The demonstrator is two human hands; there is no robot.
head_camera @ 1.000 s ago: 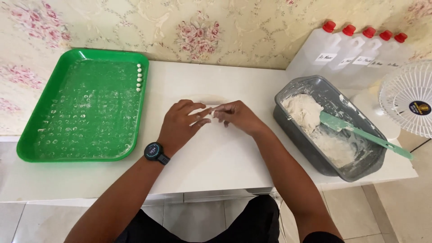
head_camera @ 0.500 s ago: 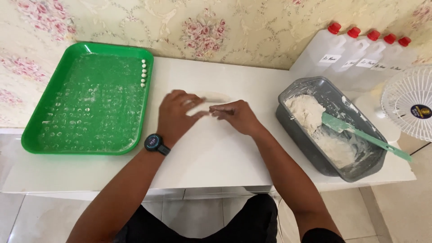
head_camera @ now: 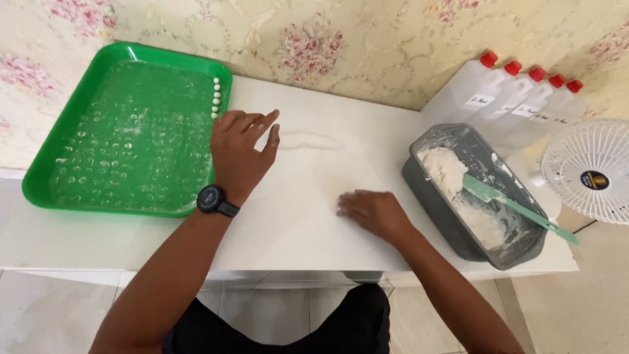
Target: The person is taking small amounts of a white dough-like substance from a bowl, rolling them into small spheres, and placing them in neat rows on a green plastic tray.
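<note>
left hand (head_camera: 241, 152) fingers spread, holding nothing, hovering by the green tray (head_camera: 46, 190) edge near the row of dough balls (head_camera: 215, 98) | right hand (head_camera: 370, 213) flat on white table (head_camera: 308, 223), empty | rolled dough strip (head_camera: 308, 141) just beside left fingertips | dough tub (head_camera: 419, 177) at right, within easy reach I guess

dough strip (head_camera: 308, 140): thin pale roll, lying flat and nearly level on the white table, just right of the raised fingers, touched by neither hand
dough balls (head_camera: 215, 98): small white beads in a short column along the green tray's right edge
</note>
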